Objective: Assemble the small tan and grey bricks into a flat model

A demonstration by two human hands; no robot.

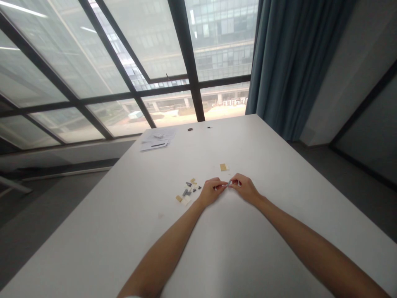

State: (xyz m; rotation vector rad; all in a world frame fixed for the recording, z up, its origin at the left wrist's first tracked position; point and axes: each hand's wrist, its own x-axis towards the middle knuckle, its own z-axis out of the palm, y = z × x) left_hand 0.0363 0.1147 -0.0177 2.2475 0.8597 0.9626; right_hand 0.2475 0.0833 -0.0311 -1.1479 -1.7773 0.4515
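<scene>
Over the middle of the white table (133, 236), my two hands meet fingertip to fingertip. A small grey piece (229, 183), perhaps a building brick, sits between them. My right hand (245, 188) pinches it between thumb and fingers. From the other side, my left hand (212, 191) has its thumb and forefinger closed at the same piece. Left of my left hand lies a loose group of small parts: grey pieces (186, 193), tiny dark pieces (194, 190) and tan pieces (179, 198). Just beyond my hands is a flat tan square piece (223, 167) with a whitish piece at its edge.
Papers (155, 140) with a dark pen-like strip lie at the table's far left corner. A round dark disc (190, 129) and a small dark item (209, 127) are near the far edge. Windows (161, 37) and a blue curtain (288, 70) stand behind the table.
</scene>
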